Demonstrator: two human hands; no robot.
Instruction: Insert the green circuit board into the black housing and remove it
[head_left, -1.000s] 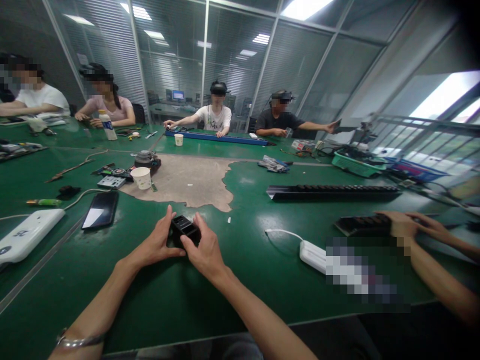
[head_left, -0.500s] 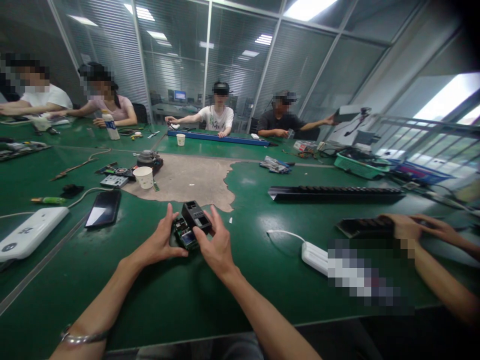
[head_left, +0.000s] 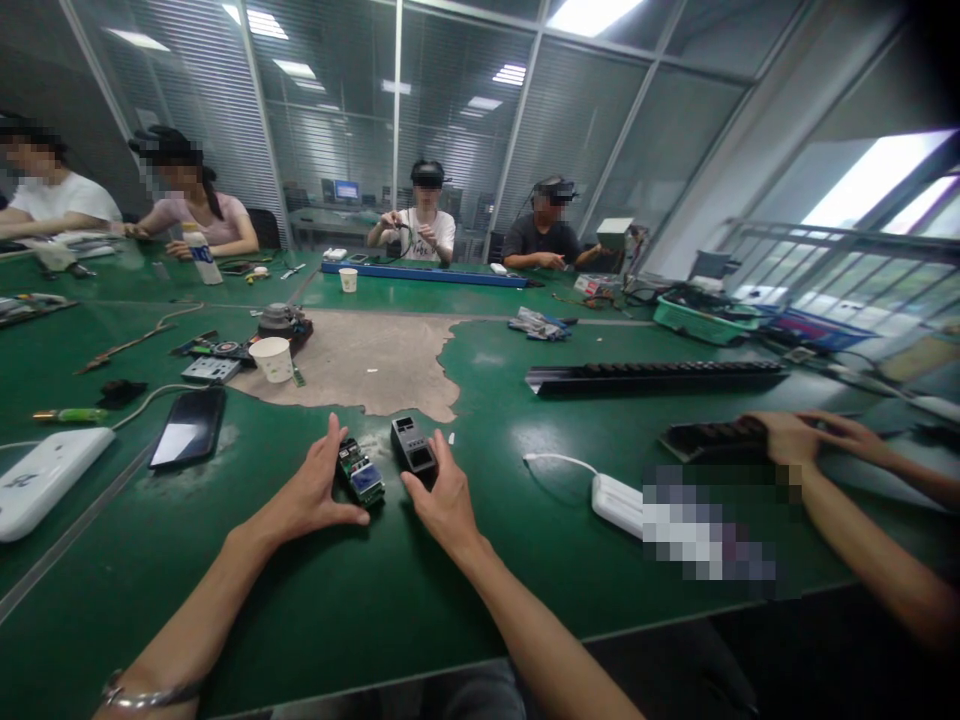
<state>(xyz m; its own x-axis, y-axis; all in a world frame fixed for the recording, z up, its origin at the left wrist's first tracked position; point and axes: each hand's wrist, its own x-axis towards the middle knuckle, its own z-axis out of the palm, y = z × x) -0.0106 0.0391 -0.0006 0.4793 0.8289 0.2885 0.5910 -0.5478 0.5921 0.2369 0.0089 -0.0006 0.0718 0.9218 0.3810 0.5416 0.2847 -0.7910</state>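
Observation:
My left hand (head_left: pixel 315 485) is curved round a small green circuit board (head_left: pixel 361 472) with a bluish display. Its thumb is at the board's near edge and its forefinger stretches along the far left side; the other fingers are hidden. A black plastic cover (head_left: pixel 414 450) with cut-out windows is gripped in my right hand (head_left: pixel 446 500), thumb on the near side and fingers on the right. The board and the cover are side by side, with a small gap between them, just above the green table (head_left: pixel 360 600).
A phone (head_left: pixel 187 428), a white power strip (head_left: pixel 52 475) and a green-handled screwdriver (head_left: pixel 69 415) lie left. Beyond are a paper cup (head_left: pixel 271 360) and loose parts. To the right are a white cabled block (head_left: pixel 619 505), a black rail (head_left: pixel 652 378) and a co-worker's hands (head_left: pixel 799 440).
My right hand has moved the black cover right, off the circuit board, so the two are now apart and the board shows more fully. The view has shifted slightly.

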